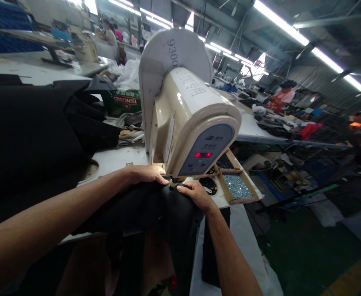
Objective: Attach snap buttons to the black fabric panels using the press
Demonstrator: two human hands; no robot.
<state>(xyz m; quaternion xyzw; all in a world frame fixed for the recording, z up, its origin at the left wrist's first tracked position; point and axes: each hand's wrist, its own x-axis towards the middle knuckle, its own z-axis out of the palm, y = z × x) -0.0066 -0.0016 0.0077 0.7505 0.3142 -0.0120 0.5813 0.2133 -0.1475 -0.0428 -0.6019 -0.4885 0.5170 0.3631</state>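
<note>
A black cloth (156, 209) is held under the head of a cream machine (195, 119), its upper edge set at the machine's tip and its lower part draped over the near edge of the white surface (119, 161). The cloth is gripped on one side of the tip by the left hand (151, 174) and on the other by the right hand (197, 194). Both hands are partly closed, with the thumbs pointed inward at the tip; the undersides of the fingers are poorly seen, so how tightly the cloth is pinched cannot quite be told. Red digits are lit on the control panel (207, 150). To the right, small bluish-grey parts (236, 187) are kept in a cardboard tray (251, 186). To the left, a pile of dark fabric (29, 127) is spread, and a green carton (123, 100) is placed behind.
</note>
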